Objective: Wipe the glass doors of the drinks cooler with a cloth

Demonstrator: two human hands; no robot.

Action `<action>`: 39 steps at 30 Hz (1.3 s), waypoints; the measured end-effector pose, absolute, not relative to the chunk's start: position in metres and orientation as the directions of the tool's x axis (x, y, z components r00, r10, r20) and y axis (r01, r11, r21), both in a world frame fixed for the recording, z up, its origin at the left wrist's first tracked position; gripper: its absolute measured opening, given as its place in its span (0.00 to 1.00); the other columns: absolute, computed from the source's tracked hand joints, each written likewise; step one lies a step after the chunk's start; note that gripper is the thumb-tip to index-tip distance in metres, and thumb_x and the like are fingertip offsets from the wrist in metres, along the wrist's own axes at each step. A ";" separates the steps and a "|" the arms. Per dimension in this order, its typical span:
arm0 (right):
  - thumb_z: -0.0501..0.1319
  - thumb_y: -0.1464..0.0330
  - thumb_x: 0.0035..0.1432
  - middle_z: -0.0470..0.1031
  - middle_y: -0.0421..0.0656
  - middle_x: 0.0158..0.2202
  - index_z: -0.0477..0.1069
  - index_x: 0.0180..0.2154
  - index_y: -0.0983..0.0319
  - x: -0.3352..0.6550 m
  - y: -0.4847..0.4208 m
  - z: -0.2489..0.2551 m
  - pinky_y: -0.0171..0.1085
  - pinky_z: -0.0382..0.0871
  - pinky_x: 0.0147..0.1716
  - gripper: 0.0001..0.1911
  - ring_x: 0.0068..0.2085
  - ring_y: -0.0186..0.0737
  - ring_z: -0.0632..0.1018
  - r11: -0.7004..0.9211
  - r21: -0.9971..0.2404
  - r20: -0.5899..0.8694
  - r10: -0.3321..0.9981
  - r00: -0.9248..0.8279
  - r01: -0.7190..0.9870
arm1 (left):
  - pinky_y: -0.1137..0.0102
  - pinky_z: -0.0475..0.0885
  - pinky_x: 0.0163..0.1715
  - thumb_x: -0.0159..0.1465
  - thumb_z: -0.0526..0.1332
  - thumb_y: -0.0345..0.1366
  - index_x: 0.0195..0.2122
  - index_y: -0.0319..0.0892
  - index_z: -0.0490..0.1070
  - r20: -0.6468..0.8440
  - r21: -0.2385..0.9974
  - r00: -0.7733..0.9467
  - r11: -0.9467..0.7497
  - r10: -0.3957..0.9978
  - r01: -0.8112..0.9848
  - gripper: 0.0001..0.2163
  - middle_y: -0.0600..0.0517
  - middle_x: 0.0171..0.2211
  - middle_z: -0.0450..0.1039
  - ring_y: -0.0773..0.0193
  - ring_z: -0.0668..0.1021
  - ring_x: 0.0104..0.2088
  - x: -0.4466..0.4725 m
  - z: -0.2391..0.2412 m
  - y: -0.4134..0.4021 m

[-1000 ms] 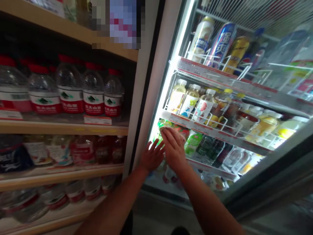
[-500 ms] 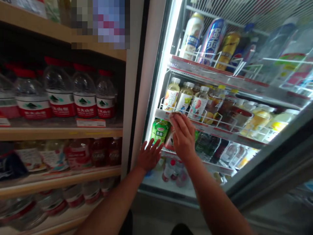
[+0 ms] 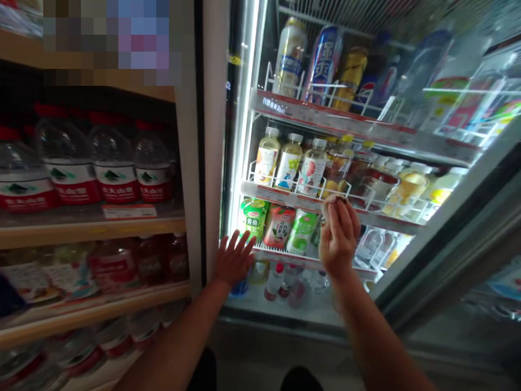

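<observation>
My right hand (image 3: 341, 236) is closed, its fingers bunched at the front edge of the middle fridge shelf (image 3: 280, 196). Pinched under the fingertips is a small crumpled piece, pale and brownish, which looks like a cloth (image 3: 326, 209); most of it is hidden. My left hand (image 3: 235, 260) has its fingers spread and holds nothing. It is at the lower left of the fridge opening, just below a green bottle (image 3: 253, 217). Beside that bottle stand a red-labelled bottle (image 3: 279, 225) and a pale green one (image 3: 302, 232).
Above the shelf edge, bottled teas (image 3: 266, 157) stand behind a white wire guard. Cans (image 3: 323, 62) fill the upper shelf. The fridge door (image 3: 456, 233) stands open at the right. Wooden shelves (image 3: 89, 232) with water bottles (image 3: 112, 163) are at the left.
My right hand has slid right along the shelf edge, uncovering the red and pale green bottles. The left hand stays spread near the green bottle. The view has shifted a little to the right.
</observation>
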State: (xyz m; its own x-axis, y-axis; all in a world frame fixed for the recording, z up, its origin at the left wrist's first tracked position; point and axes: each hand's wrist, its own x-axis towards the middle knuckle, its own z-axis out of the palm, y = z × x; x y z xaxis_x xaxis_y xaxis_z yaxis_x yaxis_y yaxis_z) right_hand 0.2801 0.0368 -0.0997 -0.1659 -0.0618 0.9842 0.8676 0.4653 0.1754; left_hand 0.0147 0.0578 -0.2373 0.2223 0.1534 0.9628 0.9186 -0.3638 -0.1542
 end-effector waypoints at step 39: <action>0.56 0.66 0.58 0.66 0.56 0.64 0.68 0.61 0.66 0.413 0.035 -0.123 0.54 0.62 0.63 0.30 0.64 0.59 0.68 0.224 -0.478 0.863 -0.058 0.501 0.849 | 0.56 0.45 0.71 0.67 0.56 0.37 0.72 0.50 0.44 0.960 -0.131 0.207 -0.353 0.190 0.927 0.33 0.50 0.66 0.61 0.59 0.51 0.71 0.015 -0.242 0.059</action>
State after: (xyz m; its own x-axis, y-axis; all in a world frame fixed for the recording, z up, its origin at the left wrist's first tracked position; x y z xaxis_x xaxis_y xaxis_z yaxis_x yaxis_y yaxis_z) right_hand 0.4134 0.0349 -0.1225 0.5010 -0.0581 0.8635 0.8495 0.2237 -0.4778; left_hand 0.0154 0.0592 -0.2416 0.2074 0.1898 0.9597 0.9266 -0.3525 -0.1306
